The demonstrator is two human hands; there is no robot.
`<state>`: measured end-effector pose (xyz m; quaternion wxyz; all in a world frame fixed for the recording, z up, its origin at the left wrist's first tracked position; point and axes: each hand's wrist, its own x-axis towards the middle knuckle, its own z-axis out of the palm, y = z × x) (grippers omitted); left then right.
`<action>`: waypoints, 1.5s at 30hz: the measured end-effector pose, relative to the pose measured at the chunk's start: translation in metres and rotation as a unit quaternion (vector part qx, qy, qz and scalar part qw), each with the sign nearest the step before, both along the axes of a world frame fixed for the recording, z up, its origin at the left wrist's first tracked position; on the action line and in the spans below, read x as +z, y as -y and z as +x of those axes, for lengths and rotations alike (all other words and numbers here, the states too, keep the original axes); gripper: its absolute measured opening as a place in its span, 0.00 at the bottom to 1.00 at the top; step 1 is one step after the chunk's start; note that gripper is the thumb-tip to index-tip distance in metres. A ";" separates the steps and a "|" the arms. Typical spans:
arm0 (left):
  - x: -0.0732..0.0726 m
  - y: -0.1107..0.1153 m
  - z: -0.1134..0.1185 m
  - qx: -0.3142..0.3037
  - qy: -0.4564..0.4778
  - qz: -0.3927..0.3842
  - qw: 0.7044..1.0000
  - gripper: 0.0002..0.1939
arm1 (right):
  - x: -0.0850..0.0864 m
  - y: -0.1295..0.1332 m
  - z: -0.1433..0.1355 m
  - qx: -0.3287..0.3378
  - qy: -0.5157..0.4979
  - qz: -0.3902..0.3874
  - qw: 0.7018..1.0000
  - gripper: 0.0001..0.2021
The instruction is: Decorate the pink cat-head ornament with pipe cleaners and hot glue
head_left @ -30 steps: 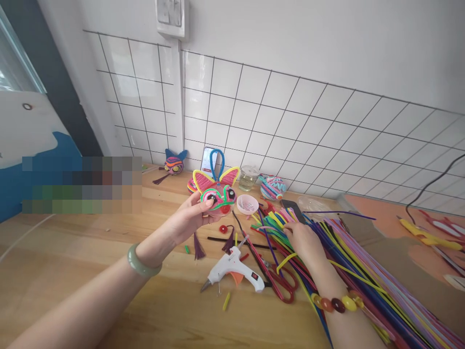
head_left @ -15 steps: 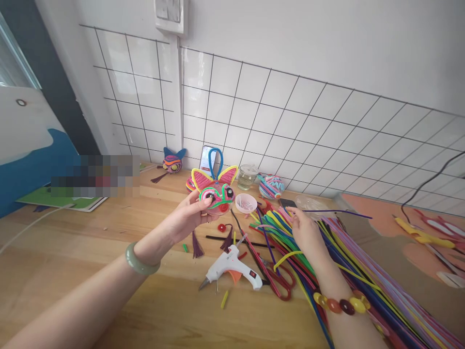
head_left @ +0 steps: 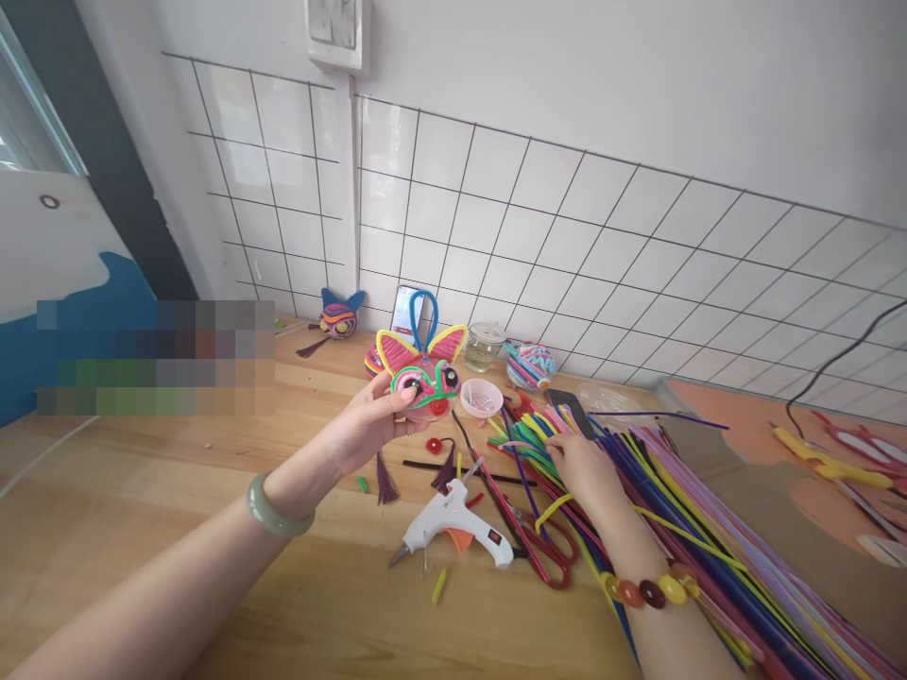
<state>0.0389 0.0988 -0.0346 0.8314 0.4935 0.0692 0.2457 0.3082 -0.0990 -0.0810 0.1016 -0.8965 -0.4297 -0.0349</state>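
Observation:
My left hand (head_left: 368, 420) grips an animal-head ornament (head_left: 425, 382) made of pipe cleaners, with its thumb on the front. The ornament has pink ears edged in yellow, green-rimmed eyes, a red nose and a blue loop on top. My right hand (head_left: 585, 472) rests on a bundle of coloured pipe cleaners (head_left: 680, 501), its fingers bent together at the green and pink ends. Part of the fingertips is hidden among the stems. Between my hands lie a white hot glue gun (head_left: 453, 519) and red-handled scissors (head_left: 556, 557).
A small bowl of beads (head_left: 482, 399), a lidded glass jar (head_left: 485, 348) and a propped phone (head_left: 406, 316) stand near the tiled wall. Finished ornaments (head_left: 338, 316) sit at the back. A dark tassel (head_left: 386, 480) and a red piece (head_left: 434, 445) lie below the held ornament.
My right hand has moved a little left and down along the bundle, uncovering more of the dark phone behind it. My left hand still holds the ornament in nearly the same place.

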 end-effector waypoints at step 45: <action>0.002 0.006 0.000 -0.021 0.000 0.015 1.000 0.20 | -0.013 0.002 0.009 0.033 -0.005 0.007 0.999 0.07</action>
